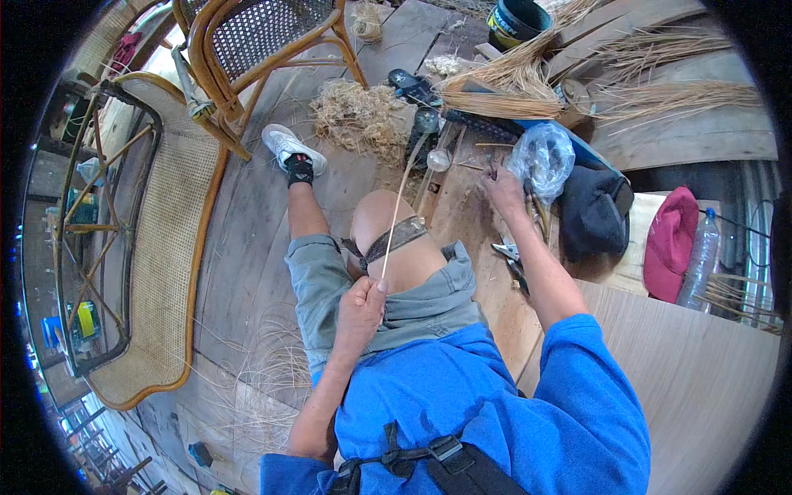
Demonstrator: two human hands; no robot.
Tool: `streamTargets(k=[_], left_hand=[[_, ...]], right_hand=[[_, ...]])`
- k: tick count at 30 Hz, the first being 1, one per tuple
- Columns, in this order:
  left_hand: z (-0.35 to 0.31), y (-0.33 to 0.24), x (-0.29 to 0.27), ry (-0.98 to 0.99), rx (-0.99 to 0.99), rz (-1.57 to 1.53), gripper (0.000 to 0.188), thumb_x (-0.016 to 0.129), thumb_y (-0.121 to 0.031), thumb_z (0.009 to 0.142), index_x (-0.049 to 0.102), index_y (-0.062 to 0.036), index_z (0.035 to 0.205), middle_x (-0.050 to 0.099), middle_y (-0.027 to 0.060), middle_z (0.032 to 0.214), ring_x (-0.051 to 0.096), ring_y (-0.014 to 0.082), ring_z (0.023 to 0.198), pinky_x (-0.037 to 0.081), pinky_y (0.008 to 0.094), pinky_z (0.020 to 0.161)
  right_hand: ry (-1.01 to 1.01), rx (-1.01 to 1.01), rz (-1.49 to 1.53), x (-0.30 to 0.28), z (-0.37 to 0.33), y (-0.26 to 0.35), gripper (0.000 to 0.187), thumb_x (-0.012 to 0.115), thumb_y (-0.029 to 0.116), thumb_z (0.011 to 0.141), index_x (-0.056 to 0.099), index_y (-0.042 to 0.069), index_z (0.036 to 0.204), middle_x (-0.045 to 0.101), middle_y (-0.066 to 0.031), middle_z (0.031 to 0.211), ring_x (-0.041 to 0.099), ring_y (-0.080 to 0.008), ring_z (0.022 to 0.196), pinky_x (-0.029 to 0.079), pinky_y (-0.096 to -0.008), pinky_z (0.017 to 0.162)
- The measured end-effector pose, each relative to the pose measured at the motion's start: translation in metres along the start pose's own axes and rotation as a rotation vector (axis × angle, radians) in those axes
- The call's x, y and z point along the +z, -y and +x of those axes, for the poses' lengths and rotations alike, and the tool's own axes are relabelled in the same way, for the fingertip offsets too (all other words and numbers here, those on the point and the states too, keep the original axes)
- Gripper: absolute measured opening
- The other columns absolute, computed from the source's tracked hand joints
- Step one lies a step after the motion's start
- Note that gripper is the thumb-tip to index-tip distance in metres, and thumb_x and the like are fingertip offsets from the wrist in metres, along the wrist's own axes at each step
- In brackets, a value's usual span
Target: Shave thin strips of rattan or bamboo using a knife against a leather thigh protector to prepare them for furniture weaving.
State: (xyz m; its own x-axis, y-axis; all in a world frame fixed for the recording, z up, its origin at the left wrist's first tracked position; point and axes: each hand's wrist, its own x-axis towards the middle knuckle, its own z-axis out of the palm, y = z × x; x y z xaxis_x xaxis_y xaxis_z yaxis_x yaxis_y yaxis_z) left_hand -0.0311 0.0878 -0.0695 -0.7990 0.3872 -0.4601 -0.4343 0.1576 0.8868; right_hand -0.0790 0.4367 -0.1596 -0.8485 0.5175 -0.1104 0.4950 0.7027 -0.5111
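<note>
My left hand (361,312) is closed round the lower end of a pale rattan strip (395,213) in front of my lap. The strip runs up over the dark cloth band (399,239) tied round my knee, and its far end reaches the black sandal (424,128). Away to the right, my right hand (505,194) is low over the wooden boards beside a clear plastic bag (542,158). Its fingers are drawn together at a small dark thing that I cannot make out. Below that forearm lie pliers (510,254). A small whitish cup-like piece (439,160) sits near the sandal.
A bundle of rattan strips (507,91) lies ahead, with a heap of fibre shavings (361,115) to its left. A rattan chair (272,49) and a cane-woven frame (169,247) stand left. At right are a black cap (596,213), red cap (670,243) and plastic bottle (701,257).
</note>
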Motion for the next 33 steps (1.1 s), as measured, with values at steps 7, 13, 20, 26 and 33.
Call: streamTargets(k=[7,13,20,26,33], left_hand=[[-0.003,-0.001,-0.001,0.005,-0.114,0.012,0.020,0.052,-0.020,0.088,0.053,-0.0031,0.078,0.046,-0.0044,0.061,0.040,0.0046,0.052,0.034,0.0212,0.047],[0.005,0.003,-0.004,-0.126,0.042,0.384,0.026,0.055,-0.023,0.086,0.056,0.0005,0.075,0.055,0.0054,0.062,0.049,0.0105,0.057,0.041,0.0287,0.053],[0.023,-0.014,0.001,-0.155,0.101,0.543,0.039,0.054,-0.031,0.084,0.052,0.0048,0.069,0.052,0.0210,0.059,0.052,0.0283,0.054,0.042,0.0386,0.054],[0.046,-0.019,0.016,-0.117,0.211,0.529,0.036,0.048,-0.027,0.086,0.053,0.0043,0.068,0.052,0.0239,0.060,0.053,0.0355,0.055,0.040,0.0428,0.055],[0.029,-0.010,0.003,-0.056,0.088,0.359,0.034,0.045,-0.023,0.086,0.049,0.0045,0.066,0.050,0.0125,0.054,0.045,0.0197,0.050,0.037,0.0355,0.049]], right_hand=[[-0.062,0.125,-0.183,0.010,0.011,0.001,0.027,0.055,0.023,0.080,0.055,0.005,0.100,0.059,-0.0209,0.098,0.056,-0.0387,0.092,0.045,-0.0451,0.078],[-0.026,0.135,-0.103,-0.002,0.003,0.020,0.032,0.056,0.023,0.079,0.053,0.004,0.104,0.058,-0.0214,0.101,0.055,-0.0392,0.095,0.046,-0.0426,0.077],[0.163,-0.165,0.224,-0.037,-0.069,0.083,0.031,0.055,0.027,0.081,0.054,0.001,0.098,0.059,-0.0238,0.091,0.056,-0.0406,0.088,0.045,-0.0438,0.074],[0.240,-0.352,0.135,-0.025,-0.118,0.120,0.030,0.050,0.029,0.085,0.051,0.002,0.098,0.059,-0.0242,0.083,0.056,-0.0417,0.080,0.044,-0.0468,0.068],[0.420,-0.329,-0.209,-0.020,-0.137,0.154,0.030,0.043,0.032,0.089,0.048,0.003,0.096,0.061,-0.0201,0.087,0.058,-0.0382,0.084,0.046,-0.0461,0.070]])
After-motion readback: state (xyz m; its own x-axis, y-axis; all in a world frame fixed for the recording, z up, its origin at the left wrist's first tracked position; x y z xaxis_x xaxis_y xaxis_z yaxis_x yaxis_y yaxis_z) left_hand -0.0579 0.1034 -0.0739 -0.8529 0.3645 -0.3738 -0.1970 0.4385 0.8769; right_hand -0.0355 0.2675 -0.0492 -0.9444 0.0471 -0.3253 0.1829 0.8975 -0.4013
